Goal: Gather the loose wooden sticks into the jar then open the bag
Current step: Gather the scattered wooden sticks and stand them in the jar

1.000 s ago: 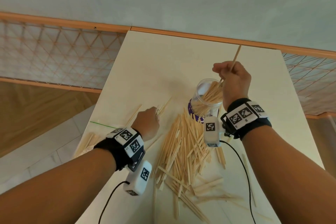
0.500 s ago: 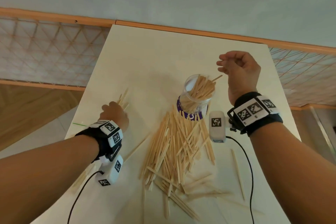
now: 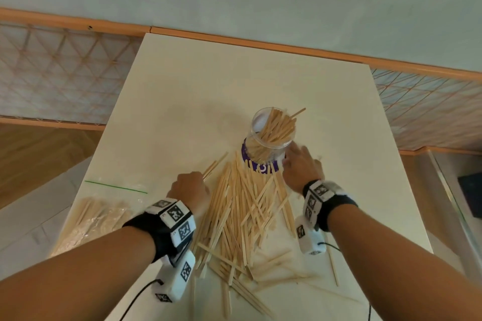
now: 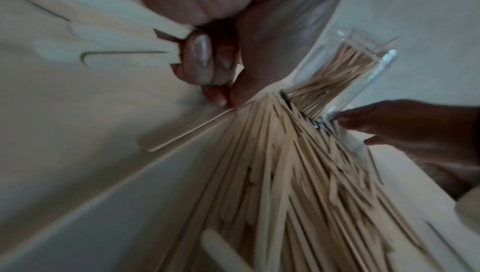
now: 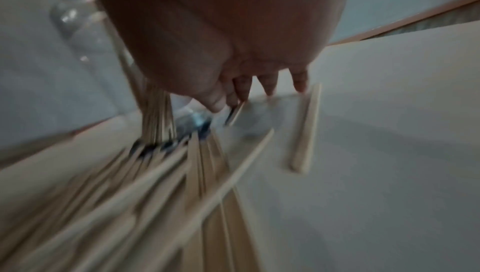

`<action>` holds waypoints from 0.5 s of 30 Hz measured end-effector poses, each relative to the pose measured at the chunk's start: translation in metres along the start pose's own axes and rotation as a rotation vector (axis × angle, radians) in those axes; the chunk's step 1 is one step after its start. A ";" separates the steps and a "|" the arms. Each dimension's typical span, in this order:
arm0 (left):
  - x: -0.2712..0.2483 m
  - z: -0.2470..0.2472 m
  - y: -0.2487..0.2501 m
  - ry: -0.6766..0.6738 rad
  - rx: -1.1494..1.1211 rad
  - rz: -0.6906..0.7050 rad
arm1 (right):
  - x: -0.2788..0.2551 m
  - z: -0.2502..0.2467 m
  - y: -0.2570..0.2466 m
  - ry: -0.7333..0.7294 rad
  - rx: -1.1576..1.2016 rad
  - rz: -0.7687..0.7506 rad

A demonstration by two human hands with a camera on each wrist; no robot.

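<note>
A clear jar (image 3: pixel 271 135) with a purple label stands upright mid-table, packed with wooden sticks. In front of it a big loose stick pile (image 3: pixel 242 214) fans out toward me. At the pile's left edge my left hand (image 3: pixel 191 187) grips a few sticks (image 3: pixel 211 170) in curled fingers; the left wrist view shows these held sticks (image 4: pixel 124 35) and the fingertips (image 4: pixel 221 95) down at the table. My right hand (image 3: pixel 300 168) reaches down just right of the jar's base with fingers stretched out. In the blurred right wrist view its fingertips (image 5: pixel 269 88) hover over a short stick (image 5: pixel 235 115).
A clear zip bag (image 3: pixel 104 211) with a green seal line lies at the table's front left, with sticks inside. Two stray sticks (image 5: pixel 303 132) lie right of the jar. The white table (image 3: pixel 208 81) ends at a wall at the back; floor drops off on both sides.
My right hand came down from above the jar to the table beside its base. My left hand moved right to the pile's edge, still gripping sticks.
</note>
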State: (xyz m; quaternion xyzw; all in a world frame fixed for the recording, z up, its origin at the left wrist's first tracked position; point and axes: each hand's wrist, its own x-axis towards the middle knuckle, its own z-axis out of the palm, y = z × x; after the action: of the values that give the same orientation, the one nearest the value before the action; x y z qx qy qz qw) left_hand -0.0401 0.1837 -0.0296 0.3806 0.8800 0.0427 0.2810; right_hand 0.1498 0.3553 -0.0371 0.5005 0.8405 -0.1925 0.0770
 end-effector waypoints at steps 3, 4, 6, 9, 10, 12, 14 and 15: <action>-0.012 -0.003 -0.018 0.061 -0.026 0.072 | -0.025 0.002 0.003 0.093 -0.036 -0.009; -0.017 -0.004 -0.027 0.055 -0.004 0.079 | -0.031 -0.006 0.003 0.174 0.097 0.036; -0.028 -0.007 -0.042 -0.002 0.082 0.071 | -0.035 -0.036 -0.002 0.352 0.453 0.110; -0.039 -0.005 -0.048 -0.005 0.170 0.087 | -0.029 -0.083 -0.022 0.419 0.638 0.027; -0.041 -0.003 -0.046 0.001 0.185 0.099 | -0.025 -0.091 -0.032 0.370 0.614 -0.018; -0.041 0.000 -0.039 0.008 0.210 0.104 | -0.017 -0.093 -0.048 0.209 0.484 -0.085; -0.040 0.003 -0.031 0.007 0.189 0.095 | -0.014 -0.083 -0.057 0.098 0.270 -0.152; -0.040 0.004 -0.028 0.006 0.167 0.090 | -0.014 -0.078 -0.057 0.111 0.216 -0.175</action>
State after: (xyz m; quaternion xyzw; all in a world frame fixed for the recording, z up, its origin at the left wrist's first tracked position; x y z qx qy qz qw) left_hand -0.0341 0.1360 -0.0224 0.4415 0.8634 -0.0174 0.2436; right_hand 0.1115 0.3512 0.0524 0.4407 0.8583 -0.2597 -0.0411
